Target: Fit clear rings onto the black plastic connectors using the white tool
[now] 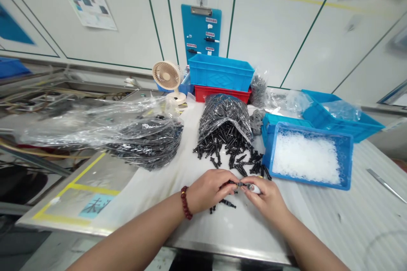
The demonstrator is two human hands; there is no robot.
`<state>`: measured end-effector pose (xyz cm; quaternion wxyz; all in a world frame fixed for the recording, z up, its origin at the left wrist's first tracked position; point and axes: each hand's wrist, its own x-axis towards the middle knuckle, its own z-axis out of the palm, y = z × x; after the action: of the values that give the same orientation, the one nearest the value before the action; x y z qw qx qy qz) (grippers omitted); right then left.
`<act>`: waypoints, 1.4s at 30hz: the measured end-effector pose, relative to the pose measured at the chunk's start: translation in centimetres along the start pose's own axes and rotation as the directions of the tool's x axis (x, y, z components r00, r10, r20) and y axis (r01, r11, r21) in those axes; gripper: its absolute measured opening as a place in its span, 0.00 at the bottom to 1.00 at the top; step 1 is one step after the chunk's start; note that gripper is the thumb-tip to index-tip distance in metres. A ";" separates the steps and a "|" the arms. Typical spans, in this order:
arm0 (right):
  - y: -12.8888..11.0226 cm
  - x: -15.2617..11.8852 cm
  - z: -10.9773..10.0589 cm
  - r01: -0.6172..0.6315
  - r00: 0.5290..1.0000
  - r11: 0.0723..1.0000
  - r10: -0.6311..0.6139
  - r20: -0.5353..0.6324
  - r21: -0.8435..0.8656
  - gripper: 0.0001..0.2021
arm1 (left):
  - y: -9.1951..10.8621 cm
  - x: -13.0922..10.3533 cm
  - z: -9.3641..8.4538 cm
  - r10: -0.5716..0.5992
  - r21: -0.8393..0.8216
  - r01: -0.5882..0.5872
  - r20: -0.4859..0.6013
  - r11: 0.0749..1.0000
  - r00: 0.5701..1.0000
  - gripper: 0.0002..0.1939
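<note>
In the head view, my left hand (210,190) is closed in a pinch on a small, slim black stepped part (233,183). My right hand (267,198) meets it fingertip to fingertip and grips a short white cylindrical tool (254,188), whose inner end lies at the black part. Fingers hide most of where the two come together. Beneath my hands, a few similar black parts (228,204) lie on the white table surface (251,228). Just beyond, more of them spill from the mouth of a clear plastic bag (224,108).
A blue bin of small translucent white pieces (307,156) stands right of my hands. Another bag of black parts (149,142) lies left. Behind are a beige fan (167,75), a blue bin (221,72) on a red one (222,94), and blue trays (346,120). A metal blade (386,184) rests far right.
</note>
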<state>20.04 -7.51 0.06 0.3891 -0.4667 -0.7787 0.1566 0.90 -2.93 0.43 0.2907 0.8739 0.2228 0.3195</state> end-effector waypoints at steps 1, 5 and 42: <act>0.1 -0.1 0.0 -0.010 1.000 1.000 0.010 -0.001 0.007 0.06 | 0.1 0.0 0.0 -0.012 -0.007 0.011 -0.003 1.000 1.000 0.06; 0.3 -0.3 0.0 -0.034 0.997 0.999 0.033 -0.070 -0.020 0.08 | 0.2 0.0 0.1 -0.042 0.013 0.043 -0.035 0.999 0.998 0.03; -0.3 -0.5 1.0 -0.026 0.974 0.971 -0.028 -0.225 -0.236 0.05 | 0.9 -0.3 1.7 0.294 0.610 -0.213 -0.034 0.764 0.955 0.11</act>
<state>19.26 -7.96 -0.68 0.4168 -0.5241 -0.7427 0.0080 2.05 -4.37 -0.12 -0.0613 0.9204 0.2102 0.3239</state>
